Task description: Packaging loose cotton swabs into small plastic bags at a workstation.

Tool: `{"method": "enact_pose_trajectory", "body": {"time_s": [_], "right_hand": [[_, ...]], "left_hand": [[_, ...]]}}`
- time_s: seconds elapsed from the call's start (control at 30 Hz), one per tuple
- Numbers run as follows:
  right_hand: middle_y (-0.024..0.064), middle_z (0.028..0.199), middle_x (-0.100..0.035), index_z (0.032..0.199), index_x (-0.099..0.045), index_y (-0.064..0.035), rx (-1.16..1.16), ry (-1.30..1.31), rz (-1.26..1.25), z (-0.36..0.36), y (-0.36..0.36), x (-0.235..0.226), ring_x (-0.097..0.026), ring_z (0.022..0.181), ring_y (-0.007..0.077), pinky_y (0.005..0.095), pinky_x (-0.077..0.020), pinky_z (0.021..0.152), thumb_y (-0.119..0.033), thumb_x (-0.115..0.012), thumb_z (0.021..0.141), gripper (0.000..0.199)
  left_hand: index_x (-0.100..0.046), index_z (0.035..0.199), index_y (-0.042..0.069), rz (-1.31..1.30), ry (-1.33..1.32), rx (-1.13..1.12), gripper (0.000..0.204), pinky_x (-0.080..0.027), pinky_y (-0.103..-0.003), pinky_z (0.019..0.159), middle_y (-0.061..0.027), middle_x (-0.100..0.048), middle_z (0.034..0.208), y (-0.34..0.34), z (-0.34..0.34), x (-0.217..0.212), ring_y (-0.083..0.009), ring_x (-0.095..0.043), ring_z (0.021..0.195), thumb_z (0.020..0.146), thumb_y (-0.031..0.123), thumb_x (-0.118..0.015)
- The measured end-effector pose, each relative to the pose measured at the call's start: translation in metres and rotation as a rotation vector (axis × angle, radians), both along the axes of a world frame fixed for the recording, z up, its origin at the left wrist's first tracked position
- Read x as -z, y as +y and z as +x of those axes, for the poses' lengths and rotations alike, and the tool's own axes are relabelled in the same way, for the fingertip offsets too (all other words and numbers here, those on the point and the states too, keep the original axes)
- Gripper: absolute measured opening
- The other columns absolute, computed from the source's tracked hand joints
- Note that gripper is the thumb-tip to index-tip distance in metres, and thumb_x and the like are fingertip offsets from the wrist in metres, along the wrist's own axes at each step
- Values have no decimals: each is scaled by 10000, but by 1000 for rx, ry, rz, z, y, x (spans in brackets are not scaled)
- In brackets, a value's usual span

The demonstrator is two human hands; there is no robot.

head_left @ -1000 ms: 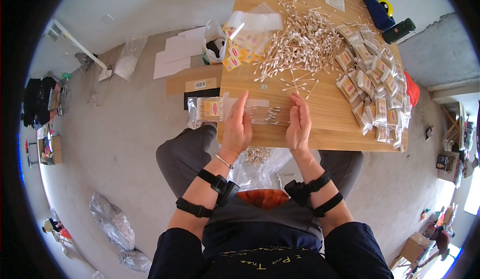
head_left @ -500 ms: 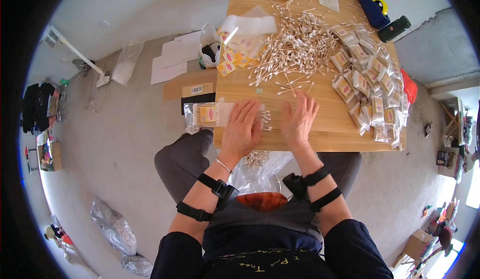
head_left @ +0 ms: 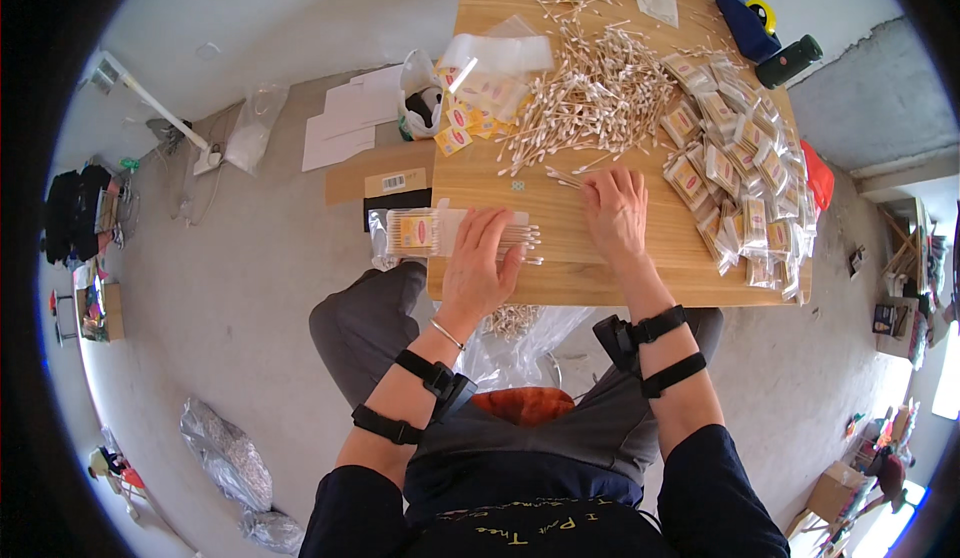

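Near the table's front left corner, my left hand (head_left: 478, 266) is closed over a clear plastic bag (head_left: 448, 230) and cotton swabs (head_left: 524, 238), whose white tips stick out on its right. On the other side of that hand, the bag shows a yellow card (head_left: 417, 229) and more swabs in a row. My right hand (head_left: 618, 216) is at the middle of the table, fingers curled together at a few loose cotton swabs (head_left: 566, 177). Its fingertips hide part of those swabs. Beyond it lies a large heap of loose swabs (head_left: 605, 88).
Filled swab packets (head_left: 735, 163) pile up at the right. Yellow cards (head_left: 455, 136) and clear bags (head_left: 500, 53) lie at the back left. A blue tape dispenser (head_left: 748, 23) and a dark green cylinder (head_left: 789, 60) stand at the far right. Cardboard (head_left: 375, 170) lies left of the table.
My right hand has moved right and its spread fingers have curled in. The loose swabs by its fingertips have been gathered closer together. My left hand stays almost where it was.
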State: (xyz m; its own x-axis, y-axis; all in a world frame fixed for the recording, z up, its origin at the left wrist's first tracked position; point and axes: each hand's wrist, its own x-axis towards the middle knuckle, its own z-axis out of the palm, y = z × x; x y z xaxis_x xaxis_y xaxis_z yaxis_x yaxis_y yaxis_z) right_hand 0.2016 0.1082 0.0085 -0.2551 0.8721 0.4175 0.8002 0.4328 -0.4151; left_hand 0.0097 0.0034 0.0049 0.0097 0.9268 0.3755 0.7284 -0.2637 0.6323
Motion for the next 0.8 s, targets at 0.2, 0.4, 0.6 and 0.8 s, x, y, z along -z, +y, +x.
{"method": "enact_pose_trajectory", "body": {"time_s": [0.2,0.4,0.6,0.8], "right_hand": [[61,898,-579,864,-629,-101,-138,33,-11,-26,-30,0,-525,927,296,421,-425,802,-109,-686,777,104],[71,865,-601,847,-662,-92,-182,121,-108,-43,-37,7,-546,894,302,414,-443,784,-119,-697,773,86],[76,859,-616,842,-680,-97,-139,195,-158,-37,-28,2,-560,897,313,417,-452,797,-131,-700,780,74],[74,875,-598,878,-676,-108,-131,83,-151,-42,-32,6,-556,927,303,420,-446,814,-138,-695,784,100]], "left_hand": [[-407,1349,-34,-31,-262,-95,467,-377,-439,1037,-229,-507,1284,-3,-5,7,-398,-469,1209,911,90,-512],[-343,1393,-64,59,-381,-83,487,-365,-421,1056,-263,-456,1359,0,-12,17,-415,-456,1254,938,71,-449],[-267,1431,-81,14,-499,-74,514,-336,-378,1110,-262,-398,1427,-1,-13,13,-330,-410,1341,958,49,-419],[-257,1436,-75,7,-520,-82,531,-330,-384,1119,-262,-395,1429,-1,-11,11,-331,-407,1342,944,40,-422]]}}
